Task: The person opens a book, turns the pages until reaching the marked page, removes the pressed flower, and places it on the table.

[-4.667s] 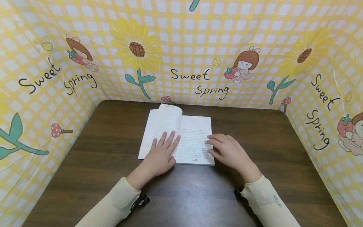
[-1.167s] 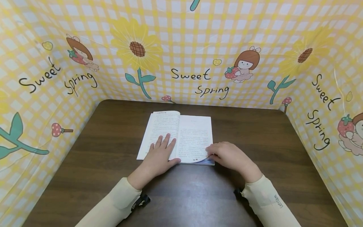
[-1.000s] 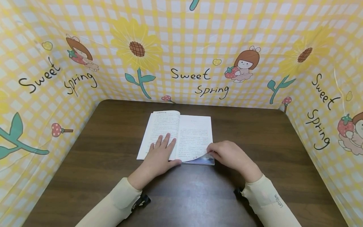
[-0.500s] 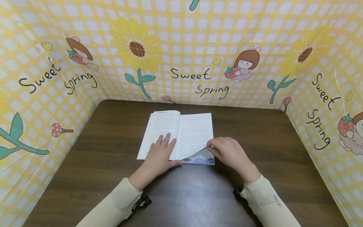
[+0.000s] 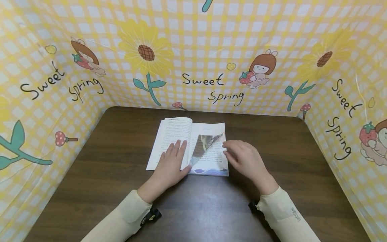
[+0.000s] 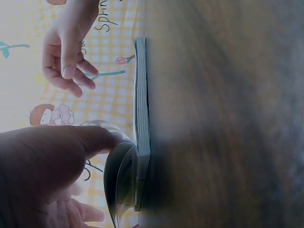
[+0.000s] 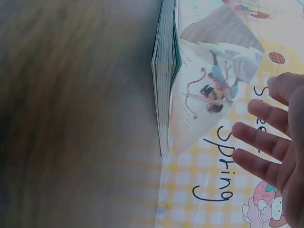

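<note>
A paperback book (image 5: 208, 170) lies spread on the table in the head view. My left hand (image 5: 169, 164) rests on its left pages with straight fingers, the thumb by the lower edge near the fold. One right-hand page (image 5: 202, 144) stands curled up toward the fold, its lower corner turned over. A coloured picture of a figure with a red bow shows on that page's underside in the right wrist view. My right hand (image 5: 246, 159) hovers at the book's right edge, fingers loosely bent and apart from the page. The left wrist view shows the book's page block (image 6: 141, 95) edge-on.
The dark wooden table (image 5: 105, 188) extends around the book on all sides. A yellow checked cloth (image 5: 199, 43) with sunflowers and lettering hangs behind it and along both sides. Black straps (image 5: 151, 216) circle both wrists over pale sleeves.
My right hand pinched the right page's lower corner, lifted it, and has now let go. The page has curled over toward the fold, uncovering a page with blue waves. The left hand stays on the left pages.
</note>
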`<state>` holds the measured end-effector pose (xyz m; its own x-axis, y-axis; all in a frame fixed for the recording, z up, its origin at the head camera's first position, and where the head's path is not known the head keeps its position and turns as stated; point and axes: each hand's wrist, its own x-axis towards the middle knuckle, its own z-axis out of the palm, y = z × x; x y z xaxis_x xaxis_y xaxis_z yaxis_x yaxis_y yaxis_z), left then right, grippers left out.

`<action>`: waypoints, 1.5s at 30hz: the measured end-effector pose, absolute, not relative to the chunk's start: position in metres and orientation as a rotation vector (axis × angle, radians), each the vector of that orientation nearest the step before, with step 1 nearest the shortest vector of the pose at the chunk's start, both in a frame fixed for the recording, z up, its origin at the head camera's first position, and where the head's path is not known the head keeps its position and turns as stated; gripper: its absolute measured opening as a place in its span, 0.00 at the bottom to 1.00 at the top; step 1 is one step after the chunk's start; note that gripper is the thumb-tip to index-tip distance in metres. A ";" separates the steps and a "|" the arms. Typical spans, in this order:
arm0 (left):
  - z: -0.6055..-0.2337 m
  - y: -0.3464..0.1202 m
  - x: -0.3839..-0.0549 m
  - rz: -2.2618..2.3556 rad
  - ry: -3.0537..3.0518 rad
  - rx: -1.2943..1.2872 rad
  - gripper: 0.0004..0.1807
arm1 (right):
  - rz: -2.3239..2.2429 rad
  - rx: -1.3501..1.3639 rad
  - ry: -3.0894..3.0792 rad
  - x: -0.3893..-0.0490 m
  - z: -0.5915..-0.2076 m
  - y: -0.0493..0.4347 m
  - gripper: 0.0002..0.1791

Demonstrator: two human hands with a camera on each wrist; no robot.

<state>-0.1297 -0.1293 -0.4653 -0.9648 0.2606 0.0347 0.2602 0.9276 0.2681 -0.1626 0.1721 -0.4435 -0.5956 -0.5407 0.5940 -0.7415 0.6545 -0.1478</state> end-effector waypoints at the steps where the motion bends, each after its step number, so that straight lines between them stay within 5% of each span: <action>1: -0.465 -0.130 -0.130 0.443 3.102 0.425 0.54 | 0.519 0.992 -2.375 -0.163 -0.444 0.172 0.13; 19: -0.465 -0.133 -0.132 0.448 3.311 0.503 0.66 | 0.457 0.958 -2.511 -0.164 -0.446 0.172 0.14; 45: -0.464 -0.136 -0.132 0.277 3.133 0.720 0.45 | 0.446 1.011 -2.563 -0.166 -0.451 0.173 0.13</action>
